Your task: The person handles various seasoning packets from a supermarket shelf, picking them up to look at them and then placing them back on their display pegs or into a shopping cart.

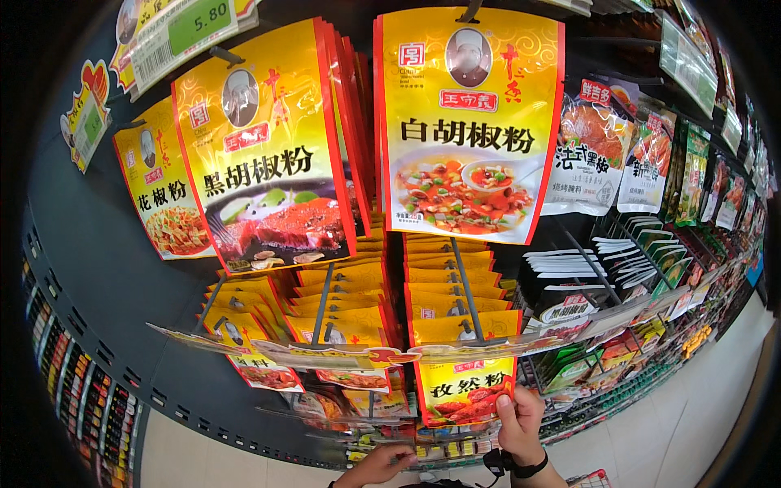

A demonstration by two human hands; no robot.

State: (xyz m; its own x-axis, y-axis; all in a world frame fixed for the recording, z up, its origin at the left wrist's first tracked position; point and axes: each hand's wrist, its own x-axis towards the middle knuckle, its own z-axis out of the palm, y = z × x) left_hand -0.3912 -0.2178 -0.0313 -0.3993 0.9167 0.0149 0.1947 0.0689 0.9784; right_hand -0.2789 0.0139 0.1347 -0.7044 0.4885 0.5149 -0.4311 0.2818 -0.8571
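Observation:
My right hand [521, 421], with a black band at the wrist, pinches the lower right corner of a yellow and red cumin powder packet [467, 396]. That packet is at the front of a row hanging on a metal hook [467, 290]. My left hand [381, 463] is low in the view, its fingers curled, beside the lower shelf rows; whether they close on anything is not clear. Above hang a large white pepper powder packet [467, 134], a black pepper powder packet [265, 146] and a smaller Sichuan pepper powder packet [165, 189].
Black and white marinade pouches [589, 158] hang to the right. A clear price rail [341, 357] crosses in front of the lower hooks. Dark perforated shelving [91, 274] stands at the left. Pale floor tiles [647, 427] show at the lower right, with a red-handled basket [592, 479] near my right arm.

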